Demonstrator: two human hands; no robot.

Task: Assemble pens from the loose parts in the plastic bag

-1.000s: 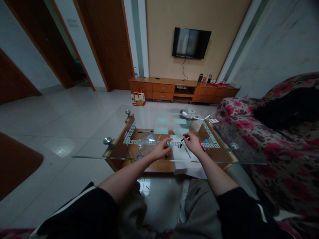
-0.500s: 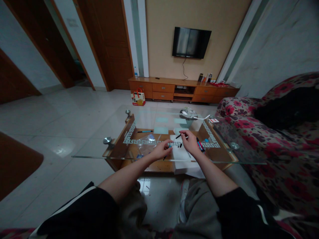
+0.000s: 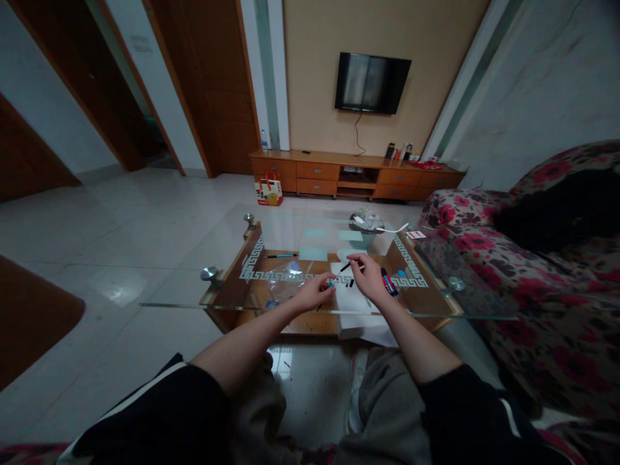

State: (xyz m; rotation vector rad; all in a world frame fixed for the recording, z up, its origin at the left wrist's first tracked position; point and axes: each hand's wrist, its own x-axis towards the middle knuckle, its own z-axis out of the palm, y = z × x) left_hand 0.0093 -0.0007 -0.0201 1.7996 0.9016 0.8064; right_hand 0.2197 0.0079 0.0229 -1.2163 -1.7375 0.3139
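Note:
Over the glass table, my left hand (image 3: 317, 292) is closed around a slim pen barrel (image 3: 332, 283) with a blue section; its dark end shows below the fingers. My right hand (image 3: 368, 274) pinches a short black pen part (image 3: 345, 266). A thin pale piece like a refill runs between the two parts; whether it joins them I cannot tell. Small black pen pieces (image 3: 351, 283) lie under my hands. Beside my right wrist rest several pens (image 3: 389, 283) in pink, blue and black.
A blue and black pen (image 3: 281, 256) lies left on the glass table (image 3: 184, 284), near a clear plastic bag (image 3: 283, 279). White paper (image 3: 353, 300) shows beneath my hands. A basket (image 3: 361, 240) is at the far right, with a red and white card (image 3: 415, 234) beside it.
The thin pale piece shows more clearly between the two pen parts, and my right hand has shifted very slightly. My left hand stays in place.

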